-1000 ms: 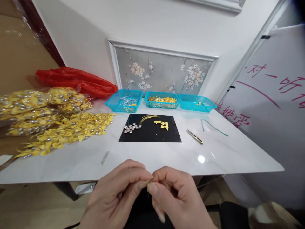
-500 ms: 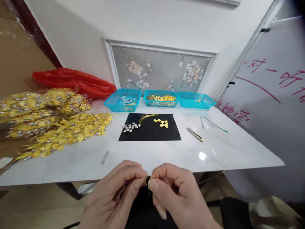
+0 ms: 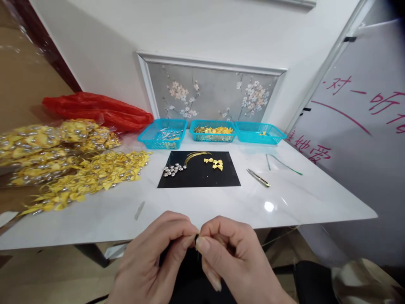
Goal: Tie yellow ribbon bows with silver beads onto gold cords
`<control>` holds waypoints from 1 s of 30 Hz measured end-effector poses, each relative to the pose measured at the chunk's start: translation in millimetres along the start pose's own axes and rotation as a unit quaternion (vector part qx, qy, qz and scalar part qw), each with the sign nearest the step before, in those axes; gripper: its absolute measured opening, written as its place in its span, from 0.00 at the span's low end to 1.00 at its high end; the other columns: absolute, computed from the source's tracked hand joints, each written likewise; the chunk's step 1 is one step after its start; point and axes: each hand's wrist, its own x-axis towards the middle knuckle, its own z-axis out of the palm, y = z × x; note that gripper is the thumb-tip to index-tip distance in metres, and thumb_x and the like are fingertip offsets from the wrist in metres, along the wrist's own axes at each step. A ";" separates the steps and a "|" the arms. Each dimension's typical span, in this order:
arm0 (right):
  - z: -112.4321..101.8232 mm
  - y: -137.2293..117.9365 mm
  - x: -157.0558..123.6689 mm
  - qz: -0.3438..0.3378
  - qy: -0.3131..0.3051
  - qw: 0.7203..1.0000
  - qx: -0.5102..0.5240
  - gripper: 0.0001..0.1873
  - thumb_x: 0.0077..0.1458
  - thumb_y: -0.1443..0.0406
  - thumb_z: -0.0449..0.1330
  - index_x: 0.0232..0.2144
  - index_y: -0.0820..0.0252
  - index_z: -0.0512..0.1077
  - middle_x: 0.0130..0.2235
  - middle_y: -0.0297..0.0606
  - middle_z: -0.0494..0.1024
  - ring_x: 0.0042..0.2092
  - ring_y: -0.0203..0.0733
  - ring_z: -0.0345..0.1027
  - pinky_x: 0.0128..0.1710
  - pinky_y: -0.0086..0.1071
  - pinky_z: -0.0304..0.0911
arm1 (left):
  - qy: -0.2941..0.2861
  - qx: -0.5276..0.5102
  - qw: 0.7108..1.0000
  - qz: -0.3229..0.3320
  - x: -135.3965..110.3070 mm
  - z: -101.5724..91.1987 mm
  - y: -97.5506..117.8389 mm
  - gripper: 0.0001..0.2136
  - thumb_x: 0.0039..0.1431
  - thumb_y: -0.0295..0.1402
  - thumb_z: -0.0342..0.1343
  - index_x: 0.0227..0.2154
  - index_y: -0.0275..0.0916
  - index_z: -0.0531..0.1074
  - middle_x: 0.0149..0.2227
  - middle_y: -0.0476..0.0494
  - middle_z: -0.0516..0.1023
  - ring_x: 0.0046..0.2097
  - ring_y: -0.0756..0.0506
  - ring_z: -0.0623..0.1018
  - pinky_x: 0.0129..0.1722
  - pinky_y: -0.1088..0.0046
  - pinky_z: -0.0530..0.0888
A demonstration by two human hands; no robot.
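My left hand (image 3: 158, 257) and my right hand (image 3: 230, 255) meet in front of the table's near edge, each pinching with thumb and forefinger. Their fingertips nearly touch, and what sits between them is too small to name. A thin strand (image 3: 198, 256) hangs just below the right thumb. Beyond the hands, a black mat (image 3: 202, 177) lies on the table. On it are silver beads (image 3: 173, 169) at the left, gold wire strands (image 3: 194, 155) at the back and several yellow bows (image 3: 217, 164) at the right.
Thread snips (image 3: 258, 177) and a green strand (image 3: 286, 164) lie right of the mat. Blue baskets (image 3: 163, 145) stand along the wall, with yellow pieces (image 3: 217, 130) in the middle one. Yellow beaded sprays (image 3: 91, 175) and a red bag (image 3: 98, 110) cover the left side.
My left fingertips have shifted slightly right, closer to the right ones. Both hands keep their pinch, and the things on the table have not moved.
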 end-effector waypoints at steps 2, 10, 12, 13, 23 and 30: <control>-0.4 -0.3 0.3 0.000 0.004 1.000 -0.001 0.20 0.60 0.51 0.62 0.29 0.61 0.68 0.17 0.26 0.63 0.18 0.27 0.51 0.20 0.23 0.49 | 0.001 0.005 1.000 0.001 -2.6 0.5 -1.2 0.13 0.62 0.20 0.52 0.39 0.48 0.70 0.35 0.53 0.77 0.36 0.50 0.79 0.37 0.80 0.74; -0.2 3.9 1.2 -0.022 0.006 1.000 0.012 0.17 0.61 0.54 0.62 0.29 0.61 0.68 0.16 0.25 0.63 0.17 0.26 0.51 0.19 0.22 0.48 | 0.037 0.005 0.998 -0.041 -2.3 0.3 -3.0 0.11 0.63 0.26 0.55 0.41 0.51 0.73 0.38 0.54 0.78 0.37 0.51 0.79 0.39 0.84 0.73; -0.2 4.8 1.2 -0.024 0.004 1.000 0.015 0.18 0.61 0.54 0.62 0.28 0.61 0.68 0.16 0.25 0.63 0.17 0.26 0.50 0.19 0.22 0.48 | 0.030 0.006 0.999 -0.029 0.7 -1.8 -1.6 0.12 0.62 0.26 0.57 0.43 0.51 0.74 0.39 0.53 0.79 0.38 0.51 0.80 0.39 0.85 0.73; -0.2 5.0 1.2 -0.026 0.004 1.000 0.017 0.18 0.61 0.53 0.62 0.28 0.61 0.68 0.16 0.25 0.63 0.17 0.26 0.50 0.19 0.22 0.48 | 0.021 0.004 1.000 -0.019 2.4 -2.8 -0.6 0.13 0.61 0.25 0.57 0.43 0.51 0.75 0.38 0.53 0.79 0.38 0.51 0.80 0.38 0.84 0.74; 2.4 3.6 2.3 -0.007 -0.003 1.000 0.008 0.19 0.59 0.52 0.62 0.30 0.61 0.68 0.16 0.24 0.63 0.17 0.27 0.50 0.19 0.23 0.50 | 0.009 -0.003 1.000 -0.004 8.3 0.0 4.4 0.12 0.61 0.20 0.52 0.36 0.47 0.71 0.34 0.53 0.77 0.35 0.50 0.79 0.35 0.81 0.74; 3.0 6.3 4.6 -0.012 -0.009 1.000 0.018 0.18 0.60 0.52 0.62 0.29 0.61 0.67 0.16 0.25 0.63 0.17 0.26 0.50 0.19 0.23 0.49 | 0.052 -0.044 0.995 -0.071 -2.5 -1.1 -3.5 0.09 0.62 0.26 0.56 0.39 0.50 0.74 0.36 0.52 0.78 0.35 0.50 0.80 0.37 0.84 0.76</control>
